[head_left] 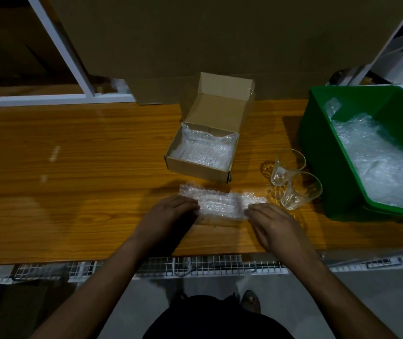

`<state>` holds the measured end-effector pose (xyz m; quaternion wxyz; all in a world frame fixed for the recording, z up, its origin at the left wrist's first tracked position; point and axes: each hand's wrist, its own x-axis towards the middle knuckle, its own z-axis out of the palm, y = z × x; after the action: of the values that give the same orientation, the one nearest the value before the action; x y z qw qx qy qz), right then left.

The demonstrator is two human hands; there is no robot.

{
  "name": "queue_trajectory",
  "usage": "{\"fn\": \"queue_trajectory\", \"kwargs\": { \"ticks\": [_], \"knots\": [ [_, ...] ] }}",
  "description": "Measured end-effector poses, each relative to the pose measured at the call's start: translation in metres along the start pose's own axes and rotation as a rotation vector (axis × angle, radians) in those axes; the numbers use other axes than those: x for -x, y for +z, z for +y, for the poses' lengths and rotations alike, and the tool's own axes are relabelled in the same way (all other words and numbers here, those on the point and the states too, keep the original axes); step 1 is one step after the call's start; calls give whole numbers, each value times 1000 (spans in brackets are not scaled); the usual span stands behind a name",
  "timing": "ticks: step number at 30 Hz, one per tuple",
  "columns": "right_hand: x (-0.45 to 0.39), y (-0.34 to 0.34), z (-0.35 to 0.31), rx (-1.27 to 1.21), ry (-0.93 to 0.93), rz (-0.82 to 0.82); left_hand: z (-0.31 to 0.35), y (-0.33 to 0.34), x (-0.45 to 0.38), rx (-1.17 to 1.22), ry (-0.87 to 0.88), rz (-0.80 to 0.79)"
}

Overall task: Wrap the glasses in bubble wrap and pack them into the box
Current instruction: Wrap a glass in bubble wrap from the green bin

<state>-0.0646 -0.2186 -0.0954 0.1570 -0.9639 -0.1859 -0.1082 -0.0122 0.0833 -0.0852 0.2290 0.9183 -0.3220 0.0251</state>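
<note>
Two glasses (293,178) stand bare on the table (85,192), just right of a sheet of bubble wrap (222,203) lying below the open box (203,152), which already holds wrap. The left hand (171,210) and right hand (272,220) rest on the sheet's ends, fingers flat, gripping nothing. Best to smooth the sheet fully flat, then lay one glass on its side at an edge and roll snugly.
</note>
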Motion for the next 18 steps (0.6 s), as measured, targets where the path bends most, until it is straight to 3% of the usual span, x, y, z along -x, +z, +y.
{"fn": "queue_trajectory", "kwargs": {
  "ticks": [6,12,15,18],
  "knots": [
    [-16,-3,-5,-53,233,1,4,-10,-10,213,-182,32],
    [-30,1,-13,-10,456,4,-3,0,-31,491,-450,203],
    [-35,3,-14,-7,479,27,3,5,-37,475,-529,296],
    [-39,1,-16,31,507,47,-1,12,-38,225,-536,319]
  ]
}}
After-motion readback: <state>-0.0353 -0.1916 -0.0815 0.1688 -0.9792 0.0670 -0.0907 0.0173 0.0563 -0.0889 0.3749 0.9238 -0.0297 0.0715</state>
